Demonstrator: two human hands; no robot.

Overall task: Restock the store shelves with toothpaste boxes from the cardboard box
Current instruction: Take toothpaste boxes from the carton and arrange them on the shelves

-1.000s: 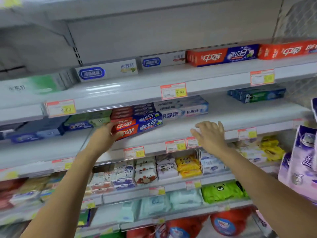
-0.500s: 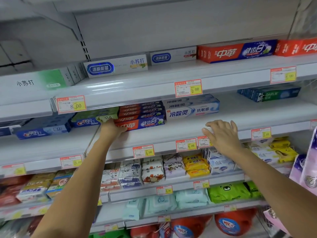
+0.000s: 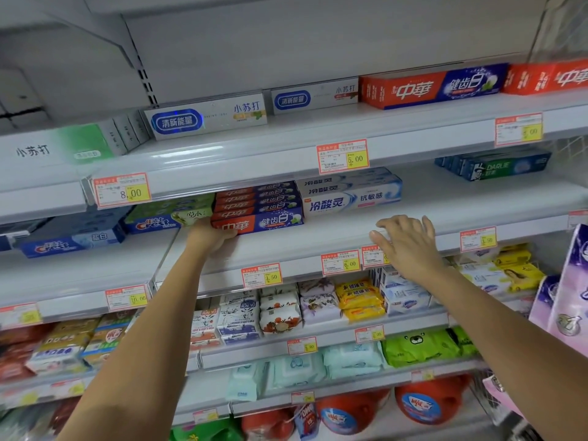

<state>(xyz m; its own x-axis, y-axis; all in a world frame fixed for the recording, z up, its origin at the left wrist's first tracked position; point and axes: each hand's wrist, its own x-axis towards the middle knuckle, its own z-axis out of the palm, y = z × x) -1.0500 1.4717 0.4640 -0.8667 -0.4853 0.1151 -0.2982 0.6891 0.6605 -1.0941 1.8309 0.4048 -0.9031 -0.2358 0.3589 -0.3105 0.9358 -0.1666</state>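
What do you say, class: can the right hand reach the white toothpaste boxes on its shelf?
Probably yes: the right hand lies open at the shelf edge; bare shelf alone separates it from the white toothpaste boxes.

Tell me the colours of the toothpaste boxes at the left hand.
The toothpaste boxes are red and blue with white lettering, clearest in the head view.

Fingertips of the left hand (image 3: 208, 238) are hidden at the lowest red-and-blue cardboard toothpaste box (image 3: 264, 221), so its hold is unclear. The right edge cuts a red cardboard box (image 3: 547, 78) at top right. The left edge cuts a blurred white-and-green box (image 3: 54, 149).
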